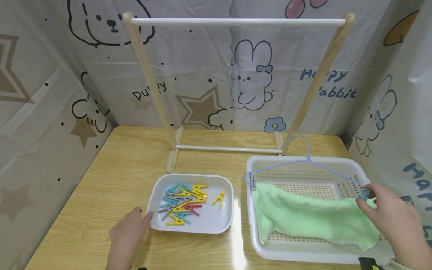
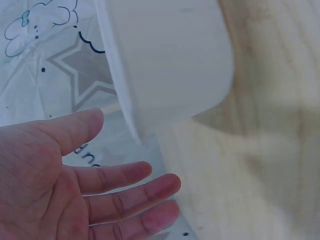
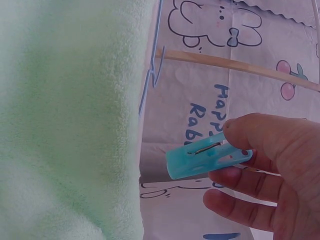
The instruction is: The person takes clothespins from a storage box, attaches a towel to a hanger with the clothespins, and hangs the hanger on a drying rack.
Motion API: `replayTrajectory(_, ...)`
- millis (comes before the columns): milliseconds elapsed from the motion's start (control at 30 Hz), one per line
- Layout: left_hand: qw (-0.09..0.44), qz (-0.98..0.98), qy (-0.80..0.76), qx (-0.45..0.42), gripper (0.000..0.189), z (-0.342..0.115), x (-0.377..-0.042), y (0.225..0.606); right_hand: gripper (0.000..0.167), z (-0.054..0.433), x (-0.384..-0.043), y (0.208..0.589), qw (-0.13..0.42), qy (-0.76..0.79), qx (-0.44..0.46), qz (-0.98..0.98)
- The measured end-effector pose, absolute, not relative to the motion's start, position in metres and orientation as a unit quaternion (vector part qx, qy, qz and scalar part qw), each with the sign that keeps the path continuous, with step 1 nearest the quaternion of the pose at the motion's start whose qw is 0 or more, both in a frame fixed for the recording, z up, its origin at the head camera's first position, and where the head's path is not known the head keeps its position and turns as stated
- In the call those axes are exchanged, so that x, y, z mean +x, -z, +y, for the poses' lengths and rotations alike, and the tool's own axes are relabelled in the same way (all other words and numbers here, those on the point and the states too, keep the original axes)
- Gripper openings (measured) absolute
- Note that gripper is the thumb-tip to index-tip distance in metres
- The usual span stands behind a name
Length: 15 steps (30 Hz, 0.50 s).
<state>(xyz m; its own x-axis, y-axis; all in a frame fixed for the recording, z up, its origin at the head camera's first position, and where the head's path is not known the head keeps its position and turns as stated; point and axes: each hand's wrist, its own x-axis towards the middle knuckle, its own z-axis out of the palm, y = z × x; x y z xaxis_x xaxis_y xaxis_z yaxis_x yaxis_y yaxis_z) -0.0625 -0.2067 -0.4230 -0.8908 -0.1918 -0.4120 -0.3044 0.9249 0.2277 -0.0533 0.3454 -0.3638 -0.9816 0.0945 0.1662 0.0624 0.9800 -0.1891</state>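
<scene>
My right hand [image 1: 393, 213] pinches a teal clothespin [image 3: 207, 157] between thumb and fingers, at the right end of a blue wire hanger [image 1: 287, 164]. In the right wrist view a gap shows between the clothespin and the green towel [image 1: 314, 213]. A grey clothespin [image 1: 253, 180] grips the towel's left corner and the hanger. The towel lies spread over a white perforated basket [image 1: 254, 228]. My left hand [image 1: 128, 228], fingers spread, is beside the left wall of a small white tub [image 1: 221, 225]; whether it touches is unclear. Several coloured clothespins [image 1: 183, 202] lie in the tub.
Behind the tub and basket stands a wooden drying rack with a white top bar [image 1: 236, 21] and a white lower bar [image 1: 229, 149]. The wooden table [image 1: 91, 202] meets printed cloth walls [image 1: 202, 63] at the back and sides.
</scene>
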Motion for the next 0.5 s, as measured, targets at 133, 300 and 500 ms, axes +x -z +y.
replayTrajectory(133,0.167,0.972,-0.127,-0.108,0.063,-0.205,-0.07,0.414,0.034,0.346,-0.052,0.363,0.083,-0.093,-0.043,-0.991)
replayTrajectory(300,0.111,0.985,-0.106,-0.076,0.058,-0.2,-0.081,0.401,0.035,0.346,-0.052,0.363,0.073,-0.094,-0.046,-0.992)
replayTrajectory(500,0.048,0.993,-0.099,-0.041,0.054,-0.19,-0.095,0.385,0.036,0.35,-0.051,0.367,0.073,-0.097,-0.043,-0.992)
